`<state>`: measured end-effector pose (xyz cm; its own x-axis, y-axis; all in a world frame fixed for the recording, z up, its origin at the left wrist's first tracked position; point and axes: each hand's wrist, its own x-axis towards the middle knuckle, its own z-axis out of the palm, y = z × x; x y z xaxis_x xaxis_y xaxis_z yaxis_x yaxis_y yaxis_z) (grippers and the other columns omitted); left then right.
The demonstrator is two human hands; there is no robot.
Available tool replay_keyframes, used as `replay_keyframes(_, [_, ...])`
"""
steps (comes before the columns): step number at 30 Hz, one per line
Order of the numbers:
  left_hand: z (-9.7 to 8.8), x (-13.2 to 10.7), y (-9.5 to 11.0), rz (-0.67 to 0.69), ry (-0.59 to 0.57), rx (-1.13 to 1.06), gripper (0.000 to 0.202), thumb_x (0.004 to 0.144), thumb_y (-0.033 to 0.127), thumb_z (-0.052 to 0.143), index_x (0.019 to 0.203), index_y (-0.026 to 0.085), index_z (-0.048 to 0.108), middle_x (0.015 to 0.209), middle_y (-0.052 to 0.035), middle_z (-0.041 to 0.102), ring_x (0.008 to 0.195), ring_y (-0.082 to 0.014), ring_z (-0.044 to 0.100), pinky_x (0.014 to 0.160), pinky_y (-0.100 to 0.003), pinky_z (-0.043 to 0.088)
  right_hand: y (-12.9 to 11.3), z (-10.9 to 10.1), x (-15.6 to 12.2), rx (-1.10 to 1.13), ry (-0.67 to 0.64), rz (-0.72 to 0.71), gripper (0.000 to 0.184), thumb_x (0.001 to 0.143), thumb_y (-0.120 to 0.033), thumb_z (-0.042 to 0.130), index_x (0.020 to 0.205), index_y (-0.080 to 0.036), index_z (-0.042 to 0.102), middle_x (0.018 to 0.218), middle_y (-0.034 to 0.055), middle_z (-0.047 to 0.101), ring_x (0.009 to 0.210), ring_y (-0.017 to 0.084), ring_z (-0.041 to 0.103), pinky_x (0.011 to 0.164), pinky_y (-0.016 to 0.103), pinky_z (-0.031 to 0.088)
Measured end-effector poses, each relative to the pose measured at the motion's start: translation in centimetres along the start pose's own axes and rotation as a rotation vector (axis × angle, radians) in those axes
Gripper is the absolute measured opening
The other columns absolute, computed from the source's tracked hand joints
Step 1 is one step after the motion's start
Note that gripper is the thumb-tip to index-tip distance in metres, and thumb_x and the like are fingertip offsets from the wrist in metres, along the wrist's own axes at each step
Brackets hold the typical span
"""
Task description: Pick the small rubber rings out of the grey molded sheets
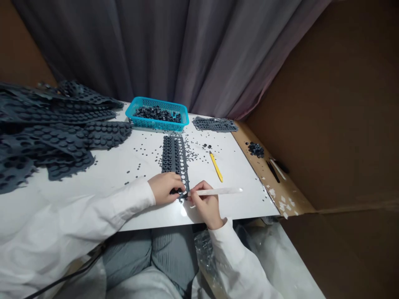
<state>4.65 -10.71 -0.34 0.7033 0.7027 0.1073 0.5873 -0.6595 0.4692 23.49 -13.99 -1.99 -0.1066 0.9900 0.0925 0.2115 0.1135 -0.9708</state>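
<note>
Working at a white table [237,203] — dark rubber sheets [56,133] heaped left, one perforated rubber strip [174,160] lying mid-table: probably light, soft and floppy, best taken by its solid edge. Left hand [165,189] has fingers pressed together on its near end; right hand [205,203] fingers pinch a slender white pick [218,191].

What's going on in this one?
A person sits at a white table. Their left hand rests on the near end of a dark rubber strip, which has rows of round studs and some white-showing holes. Their right hand holds a white stick with its tip at the strip. Small dark discs lie scattered around, a blue plastic basket holds more dark pieces, and similar sheets are heaped at left.
</note>
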Motion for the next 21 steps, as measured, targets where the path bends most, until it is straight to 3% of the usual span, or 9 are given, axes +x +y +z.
replay_keyframes(10, [-0.6,0.5,2.4,-0.009,-0.129,0.299,0.015,0.081,0.016,0.054,0.089,0.013,0.067,0.085,-0.0095,0.065,0.084,-0.0241,0.061,0.072,-0.032,0.047,-0.1,0.3,0.1,-0.276,0.014,-0.095,0.019,0.079,-0.028,0.055,0.063,-0.021,0.047,0.055,-0.0020,0.059,0.052,0.014,0.055,0.055,0.025,0.043])
replay_keyframes(16, [-0.7,1.3,3.3,-0.032,-0.136,0.342,0.011,0.079,0.012,0.057,0.083,0.011,0.066,0.078,-0.0106,0.065,0.082,-0.0261,0.062,0.069,-0.034,0.047,-0.4,0.5,0.1,-0.335,0.021,-0.121,0.019,0.077,-0.024,0.054,0.060,-0.022,0.045,0.054,-0.0023,0.057,0.053,0.014,0.055,0.053,0.024,0.040])
replay_keyframes(21, [-0.9,2.2,3.5,-0.013,-0.219,0.382,0.014,0.083,0.013,0.054,0.086,0.012,0.068,0.079,-0.0109,0.066,0.079,-0.0260,0.063,0.064,-0.033,0.046,-0.4,0.5,0.2,-0.342,0.034,-0.118,0.019,0.074,-0.022,0.053,0.059,-0.022,0.043,0.052,-0.0043,0.052,0.051,0.013,0.051,0.051,0.024,0.037])
